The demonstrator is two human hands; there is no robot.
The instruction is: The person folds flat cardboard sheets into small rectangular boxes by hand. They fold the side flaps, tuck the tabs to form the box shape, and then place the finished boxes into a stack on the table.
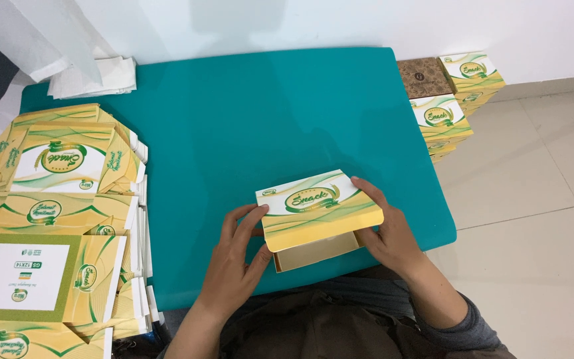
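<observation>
Box: a yellow, white and green carton point(319, 209) sits at the near edge of the counter point(267, 113), its lid tilted down over a brown inside that shows at the front.
Left hand: the left hand point(237, 256) grips the box's left end, thumb on the side and fingertips up at the lid's corner.
Right hand: the right hand point(386, 229) clasps the box's right end, fingers curled over the lid's edge.
Counter: teal, with a bare stretch beyond the box.
Flat cartons: a heap of unfolded blanks point(54, 219) lies well left of the box, spilling over the counter's left side.
Paper: folded white sheets point(94, 76) rest far left of the box, at the counter's back corner.
Finished boxes: a stack point(450, 100) stands on the floor point(539, 199) beyond the box to the right, just beside the counter's right edge.
</observation>
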